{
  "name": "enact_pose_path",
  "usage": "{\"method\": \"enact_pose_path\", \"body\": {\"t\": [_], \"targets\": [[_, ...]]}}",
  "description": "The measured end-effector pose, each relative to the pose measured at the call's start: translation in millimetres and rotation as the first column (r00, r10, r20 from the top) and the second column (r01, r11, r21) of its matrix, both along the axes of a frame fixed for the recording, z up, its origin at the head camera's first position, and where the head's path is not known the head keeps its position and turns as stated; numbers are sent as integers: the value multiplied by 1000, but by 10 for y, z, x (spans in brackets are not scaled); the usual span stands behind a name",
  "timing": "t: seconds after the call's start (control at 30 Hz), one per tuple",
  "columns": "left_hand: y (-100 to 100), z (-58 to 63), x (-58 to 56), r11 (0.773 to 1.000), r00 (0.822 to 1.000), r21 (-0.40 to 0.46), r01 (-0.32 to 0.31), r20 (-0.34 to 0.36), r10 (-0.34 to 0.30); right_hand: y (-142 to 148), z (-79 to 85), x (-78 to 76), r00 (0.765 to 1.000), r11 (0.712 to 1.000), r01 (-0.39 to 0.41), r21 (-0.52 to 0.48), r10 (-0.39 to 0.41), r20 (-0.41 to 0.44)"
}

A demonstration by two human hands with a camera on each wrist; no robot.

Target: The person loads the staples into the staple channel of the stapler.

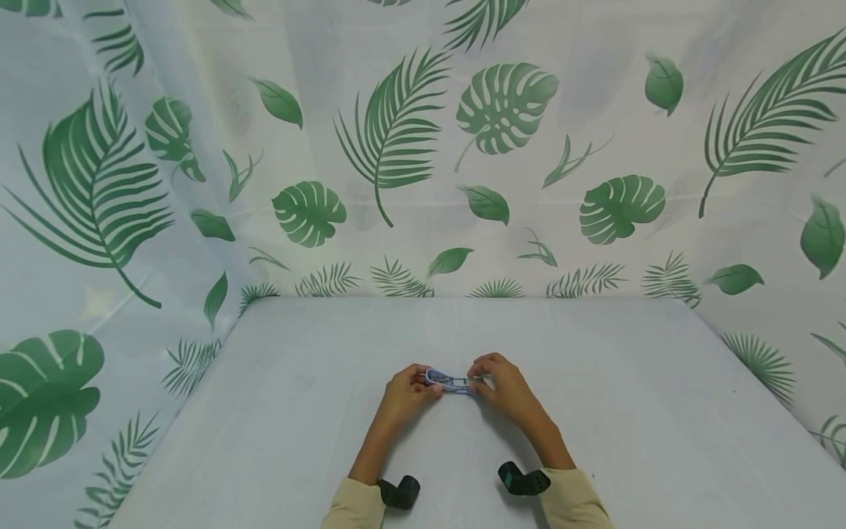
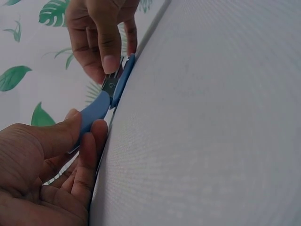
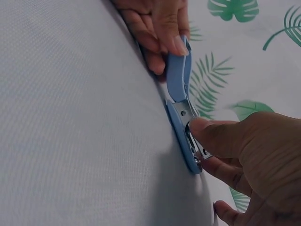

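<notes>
A small blue stapler (image 1: 452, 381) lies low over the white tabletop between both hands, its top cover swung back from the base. The left hand (image 1: 405, 394) grips the blue cover (image 2: 95, 112) between thumb and fingers. On the other side, the right hand (image 1: 507, 389) pinches the metal staple rail (image 3: 192, 109), its thumb on the metal just above the blue base (image 3: 178, 134). In the right wrist view the base runs along close to the table surface. The right fingers hide part of the rail.
The white table (image 1: 297, 441) extends around both forearms. Curtains with green leaf prints (image 1: 507, 108) stand behind and at both sides. A dark wrist camera (image 1: 399, 492) sits at the left sleeve, another dark camera (image 1: 523, 480) at the right sleeve.
</notes>
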State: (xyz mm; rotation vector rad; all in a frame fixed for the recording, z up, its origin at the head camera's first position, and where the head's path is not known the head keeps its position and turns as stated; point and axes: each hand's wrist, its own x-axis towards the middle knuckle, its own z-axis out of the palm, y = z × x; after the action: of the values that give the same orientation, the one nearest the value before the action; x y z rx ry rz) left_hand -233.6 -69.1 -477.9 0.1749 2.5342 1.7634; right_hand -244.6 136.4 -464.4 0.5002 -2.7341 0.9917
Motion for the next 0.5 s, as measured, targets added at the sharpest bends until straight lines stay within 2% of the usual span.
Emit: {"method": "enact_pose_path", "body": {"t": [0.27, 0.5], "targets": [[-9, 6, -12, 1000, 1000, 0, -2, -5, 2, 28, -70, -14, 999, 999, -37, -28, 37, -10], [-11, -8, -14, 1000, 1000, 8, 2, 3, -2, 44, -109, -15, 999, 999, -30, -18, 30, -13]]}}
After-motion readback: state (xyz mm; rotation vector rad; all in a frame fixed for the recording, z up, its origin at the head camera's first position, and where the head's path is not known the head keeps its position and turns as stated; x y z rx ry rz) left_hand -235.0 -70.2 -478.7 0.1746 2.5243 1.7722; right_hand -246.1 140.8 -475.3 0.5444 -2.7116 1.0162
